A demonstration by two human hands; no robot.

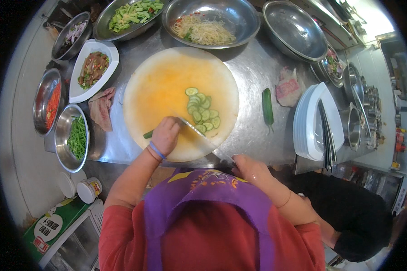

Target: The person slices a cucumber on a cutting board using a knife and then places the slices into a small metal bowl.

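My left hand (166, 133) presses on a cucumber (148, 134), whose dark green end sticks out to the left of my fingers. It rests on a round, orange-stained white cutting board (149, 84). My right hand (252, 167) grips the handle of a kitchen knife (200, 135). The blade slants across the board's lower part, its far end close by my left fingertips. Overlapping cucumber slices (203, 110) lie just beyond the blade. A whole cucumber (267, 106) is on the metal table (251, 84), right of the board.
Steel bowls of bean sprouts (207, 32), cut green stalks (134, 15) and sliced green vegetable (77, 137) ring the board. A white dish of meat (93, 69) sits upper left. Stacked white dishes (312, 125) stand right. Another person in black (342, 206) is at lower right.
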